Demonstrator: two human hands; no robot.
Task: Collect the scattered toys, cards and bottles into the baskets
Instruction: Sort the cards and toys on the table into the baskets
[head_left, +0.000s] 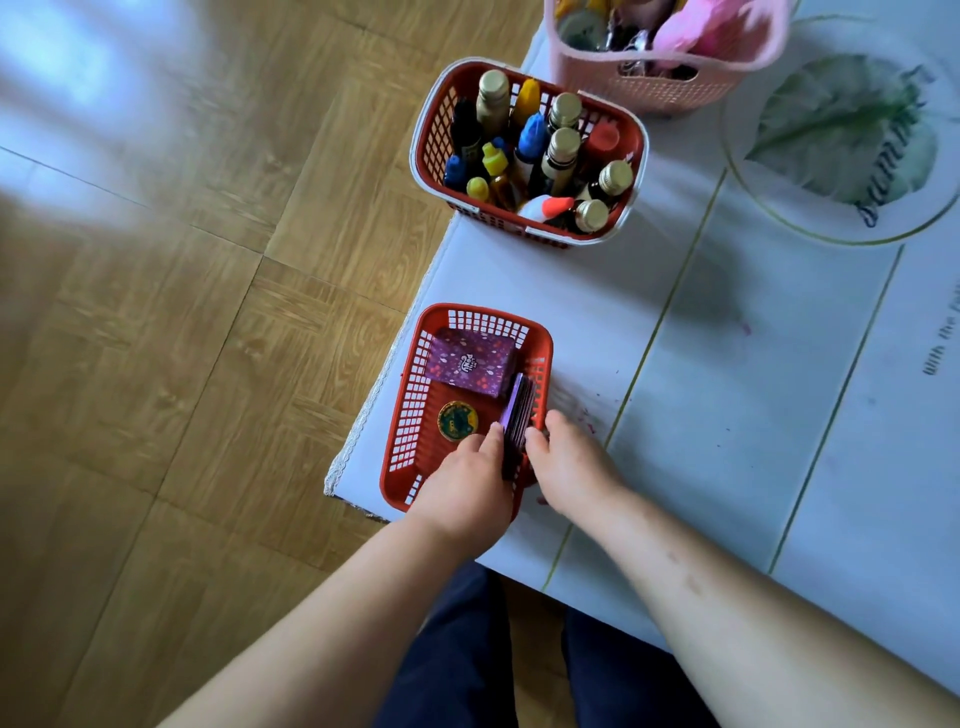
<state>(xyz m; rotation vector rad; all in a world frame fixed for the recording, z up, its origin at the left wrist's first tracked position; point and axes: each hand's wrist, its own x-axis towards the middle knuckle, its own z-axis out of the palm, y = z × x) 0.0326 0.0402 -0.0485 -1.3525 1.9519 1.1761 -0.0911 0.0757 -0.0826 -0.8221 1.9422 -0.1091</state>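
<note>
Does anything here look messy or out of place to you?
Mostly tidy. In the bottle basket, a white bottle with a red cap lies tilted across the upright ones. The tablecloth shows pink smudges beside the small red basket, where the left hand and right hand hold a stack of purple cards on edge.

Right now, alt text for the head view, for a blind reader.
Left hand and right hand hold purple cards on edge in a small red basket on the table, beside a purple box and round badge. Beyond stand a deeper red basket of bottles and a pink basket.
</note>
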